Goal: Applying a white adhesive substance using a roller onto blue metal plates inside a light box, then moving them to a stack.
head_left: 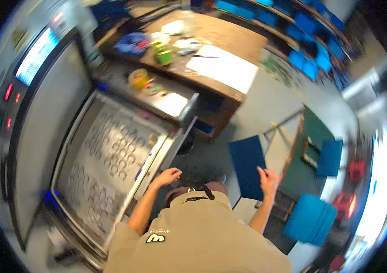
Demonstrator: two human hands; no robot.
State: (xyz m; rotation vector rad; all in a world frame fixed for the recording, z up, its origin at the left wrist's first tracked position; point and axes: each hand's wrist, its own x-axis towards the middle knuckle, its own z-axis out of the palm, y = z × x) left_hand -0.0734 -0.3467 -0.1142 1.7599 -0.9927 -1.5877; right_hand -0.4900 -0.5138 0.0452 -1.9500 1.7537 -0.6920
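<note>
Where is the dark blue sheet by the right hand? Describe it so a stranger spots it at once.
Find the green table on the picture's right. Just left of it, a flat dark blue sheet is at the right hand. Unlike the lighter blue stack below right, it is a single sheet, and the only blue one at a hand.

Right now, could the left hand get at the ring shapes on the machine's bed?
Probably yes: the left hand looks empty, and only the machine's near rim seems to lie between it and the ring shapes.
</note>
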